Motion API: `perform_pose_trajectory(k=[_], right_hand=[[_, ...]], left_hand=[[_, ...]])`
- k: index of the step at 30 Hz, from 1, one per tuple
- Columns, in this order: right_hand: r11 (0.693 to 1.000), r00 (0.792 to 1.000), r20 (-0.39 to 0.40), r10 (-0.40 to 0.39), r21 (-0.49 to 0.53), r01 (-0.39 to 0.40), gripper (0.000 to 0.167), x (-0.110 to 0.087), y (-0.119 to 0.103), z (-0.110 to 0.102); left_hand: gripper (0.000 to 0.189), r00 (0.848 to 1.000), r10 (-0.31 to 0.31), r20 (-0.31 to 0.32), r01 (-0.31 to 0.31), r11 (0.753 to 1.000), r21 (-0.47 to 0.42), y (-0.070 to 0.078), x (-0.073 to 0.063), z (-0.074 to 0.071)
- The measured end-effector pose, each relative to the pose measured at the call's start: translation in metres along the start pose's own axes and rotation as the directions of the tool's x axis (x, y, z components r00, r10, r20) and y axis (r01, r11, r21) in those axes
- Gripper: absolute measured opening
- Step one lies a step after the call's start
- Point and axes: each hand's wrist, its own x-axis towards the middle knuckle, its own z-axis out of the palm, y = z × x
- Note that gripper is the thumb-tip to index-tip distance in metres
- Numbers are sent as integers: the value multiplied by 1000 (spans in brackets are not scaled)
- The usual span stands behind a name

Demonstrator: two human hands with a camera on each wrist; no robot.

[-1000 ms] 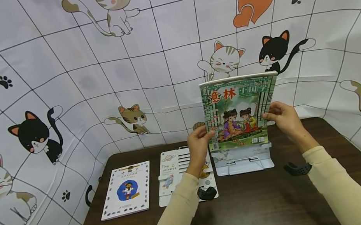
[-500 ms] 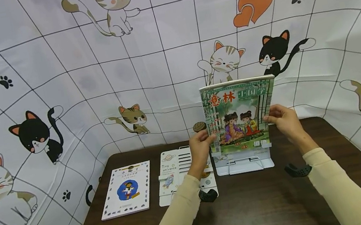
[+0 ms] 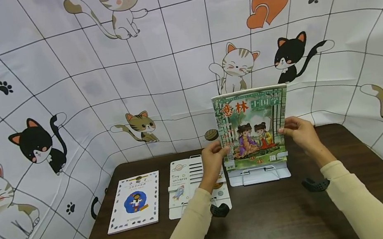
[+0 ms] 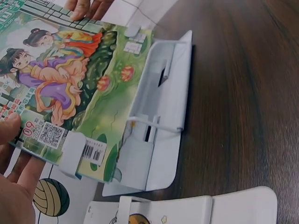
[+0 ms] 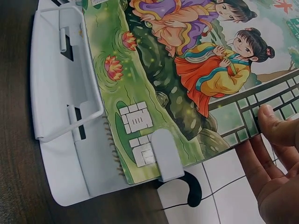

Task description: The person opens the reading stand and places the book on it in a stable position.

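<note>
A green magazine (image 3: 253, 126) with two children on its cover stands upright, leaning on a white book stand (image 3: 237, 181). My left hand (image 3: 212, 162) pinches its left edge, thumb (image 4: 9, 128) on the cover and fingers behind. On the opposite edge my right hand (image 3: 304, 135) pinches it likewise, its thumb (image 5: 275, 126) lying on the cover. White side clips, one left (image 4: 72, 151) and one right (image 5: 167, 154), overlap the cover's lower edges. In both wrist views the magazine's bottom edge sits above the stand's ledge and wire holder (image 5: 93, 84).
Left of the magazine, partly behind my left forearm, lies a second white book stand (image 3: 178, 169) printed "Tiny universe". Farther left a white book (image 3: 151, 209) with a blue circle lies on the dark wooden table (image 3: 260, 221). A cat-patterned sheet (image 3: 183, 70) hangs behind.
Both hands have kept hold of the magazine while it has moved down along the stand and slightly left. Less of the stand shows below it. The other book and stand have not moved.
</note>
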Motion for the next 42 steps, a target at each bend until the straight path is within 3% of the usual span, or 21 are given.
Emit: perform_pose_trajectory(k=[6, 12, 19, 31, 38, 42], right_hand=[[1000, 1000, 10, 18, 9, -18, 55, -1, 7, 2], [999, 999, -5, 32, 6, -32, 54, -3, 10, 7], [999, 999, -22, 25, -30, -25, 54, -9, 17, 11], [988, 992, -123, -39, -154, 20, 46, -13, 25, 18], [996, 979, -197, -48, -82, 33, 39, -12, 23, 18], [994, 978, -199, -58, -105, 37, 35, -13, 24, 18]], left_hand=[[18, 1000, 10, 18, -12, 992, 122, -4, -2, -3], [20, 999, 37, 13, -38, 983, 180, -5, -3, -5], [25, 1000, 30, 6, -30, 983, 179, -11, -6, -6], [21, 998, 57, 6, -57, 980, 190, -17, -6, -8], [20, 998, 63, 10, -64, 981, 182, -15, -4, -8], [18, 998, 60, 7, -60, 984, 165, -16, -4, -9]])
